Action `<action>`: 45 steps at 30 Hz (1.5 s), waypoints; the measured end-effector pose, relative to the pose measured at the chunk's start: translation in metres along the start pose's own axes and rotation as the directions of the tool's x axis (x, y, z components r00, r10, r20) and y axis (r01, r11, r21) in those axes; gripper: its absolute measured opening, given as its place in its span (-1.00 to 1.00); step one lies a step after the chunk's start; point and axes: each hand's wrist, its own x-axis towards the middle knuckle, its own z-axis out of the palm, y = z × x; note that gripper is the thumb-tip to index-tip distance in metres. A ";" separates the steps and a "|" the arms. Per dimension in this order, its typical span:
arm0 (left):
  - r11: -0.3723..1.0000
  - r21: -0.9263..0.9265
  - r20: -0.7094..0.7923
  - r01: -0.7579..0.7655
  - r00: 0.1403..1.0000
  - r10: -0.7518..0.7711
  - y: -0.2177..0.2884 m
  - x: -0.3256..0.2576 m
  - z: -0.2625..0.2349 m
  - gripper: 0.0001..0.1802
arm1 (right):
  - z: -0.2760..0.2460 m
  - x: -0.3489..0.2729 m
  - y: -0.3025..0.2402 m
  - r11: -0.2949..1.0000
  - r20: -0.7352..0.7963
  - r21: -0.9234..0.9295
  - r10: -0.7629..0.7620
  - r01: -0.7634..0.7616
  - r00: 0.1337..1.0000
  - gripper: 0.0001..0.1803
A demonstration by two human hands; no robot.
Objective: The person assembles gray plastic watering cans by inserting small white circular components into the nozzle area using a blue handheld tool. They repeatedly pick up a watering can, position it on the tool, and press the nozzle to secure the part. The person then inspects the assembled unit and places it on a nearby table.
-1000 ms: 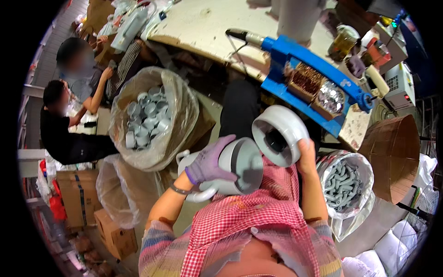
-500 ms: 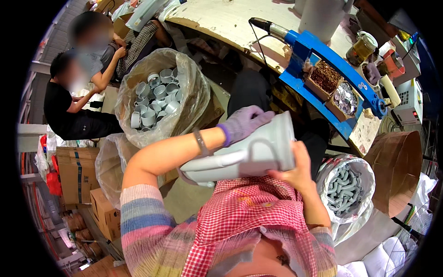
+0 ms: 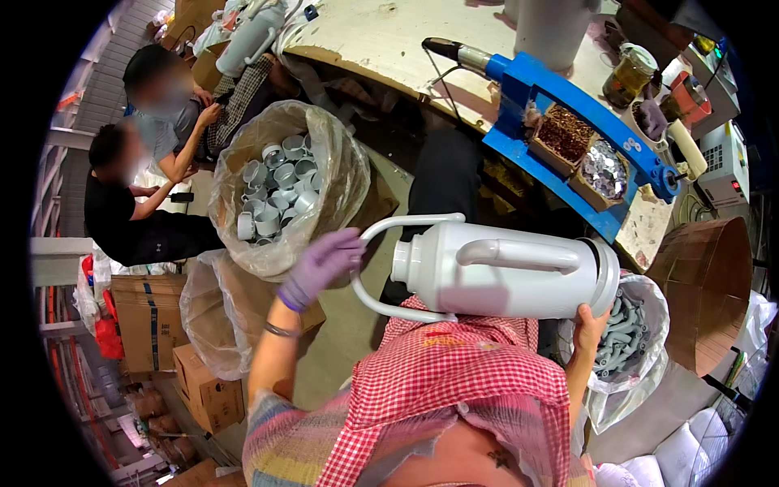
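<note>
A light grey thermos flask body (image 3: 495, 272) lies sideways across my lap, neck to the left and base to the right. A fixed side handle (image 3: 519, 255) runs along its upper face, and a looped carrying handle (image 3: 375, 302) swings out past the neck. My right hand (image 3: 590, 326) is bare and grips the base rim from below. In a purple glove, my left hand (image 3: 329, 261) is at the outer bend of the loop. Its fingers are stretched out, slightly blurred, with the tips at the loop.
A blue hand press (image 3: 580, 114) with trays of small metal parts stands on the worktable (image 3: 365, 49). Grey rings fill a plastic-lined bag (image 3: 349, 170) at left. A white bag (image 3: 653, 325) of grey handles stands at right. Two people (image 3: 122, 203) sit at far left.
The flask has turned level, its neck now showing on the left, and moved right. My left hand has left the flask's body and moved left to the loop. My right hand shifted right and down.
</note>
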 end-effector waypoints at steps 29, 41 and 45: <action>0.791 0.532 -0.353 -0.304 0.769 0.533 -0.049 0.009 0.003 -0.63 | 0.152 -0.010 -0.129 0.632 0.520 -0.096 -0.627 0.769 0.580 0.05; 0.858 -0.452 -0.026 0.244 0.958 -0.286 -0.021 0.016 -0.015 -0.67 | 0.153 -0.029 -0.155 0.353 0.620 0.160 -0.763 0.922 0.185 -0.30; 0.944 -0.321 -0.203 0.079 0.968 -0.150 -0.034 0.015 -0.038 -0.65 | 0.155 -0.026 -0.156 0.340 0.610 0.214 -0.779 0.916 0.147 -0.38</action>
